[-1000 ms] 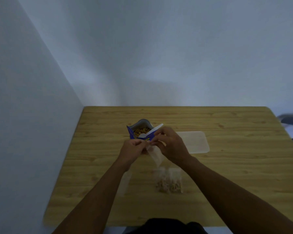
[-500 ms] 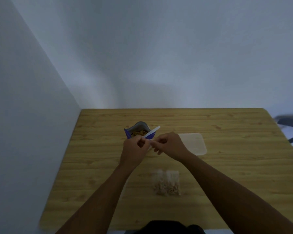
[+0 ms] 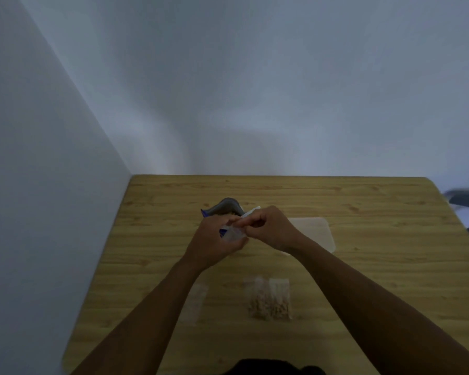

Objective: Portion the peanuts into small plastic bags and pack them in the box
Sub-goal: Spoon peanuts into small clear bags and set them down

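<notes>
Both hands meet over the middle of the wooden table (image 3: pixel 157 239), just in front of the open blue peanut pouch (image 3: pixel 225 208), which stands upright behind them with its grey lining showing. The left hand (image 3: pixel 214 244) is curled around a small clear plastic bag (image 3: pixel 234 235), its fingers closed on the bag's left side. The right hand (image 3: pixel 268 228) pinches the top edge of the same bag between thumb and fingertips, knuckles bent, so the bag is held between the two hands above the tabletop. The view is blurred here, and whether any peanuts are inside this bag cannot be told. A white strip (image 3: pixel 251 211) sticks up and to the right from between the hands, near the pouch mouth. To the right, partly hidden behind the right wrist, lies a flat translucent plastic box (image 3: pixel 320 231). Nearer the person, two filled small bags of peanuts (image 3: pixel 270 301) lie side by side, touching, on the table. Left of them, beside the left forearm, lies an empty clear bag (image 3: pixel 195 301).
</notes>
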